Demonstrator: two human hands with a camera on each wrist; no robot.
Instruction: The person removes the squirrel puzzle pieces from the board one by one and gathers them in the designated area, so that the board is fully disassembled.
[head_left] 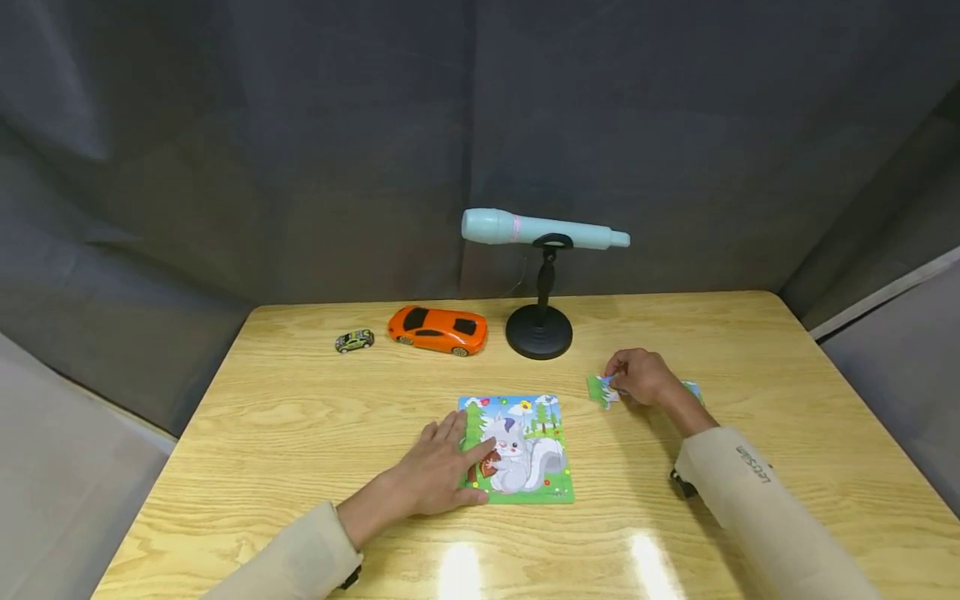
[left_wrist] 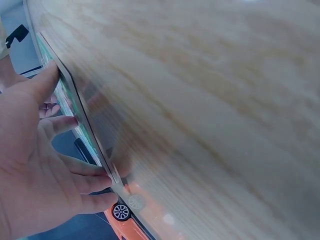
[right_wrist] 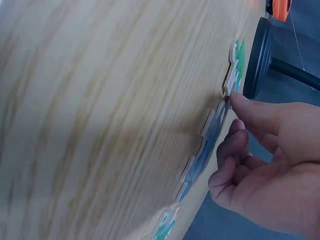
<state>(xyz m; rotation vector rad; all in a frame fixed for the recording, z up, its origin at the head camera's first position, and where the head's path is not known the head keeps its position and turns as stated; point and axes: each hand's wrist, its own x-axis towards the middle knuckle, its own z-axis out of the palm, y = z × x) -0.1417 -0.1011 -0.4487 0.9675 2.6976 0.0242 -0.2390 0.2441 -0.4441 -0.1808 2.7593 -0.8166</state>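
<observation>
Item: squirrel-picture jigsaw board (head_left: 525,450), centre of wooden worktop (head_left: 300,417), pressed by flat left hand (head_left: 438,475). Right hand (head_left: 641,375) pinches loose green-blue puzzle piece (head_left: 600,390); a light pinch risks it slipping.

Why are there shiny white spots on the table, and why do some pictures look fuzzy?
Head view: two bright glare patches from a lamp overhead sit on the table near its front edge; the puzzle looks sharp. Left wrist view: the wood grain is smeared and the orange car is soft. Right wrist view: the table is blurred, while the puzzle pieces are clearer.
</observation>
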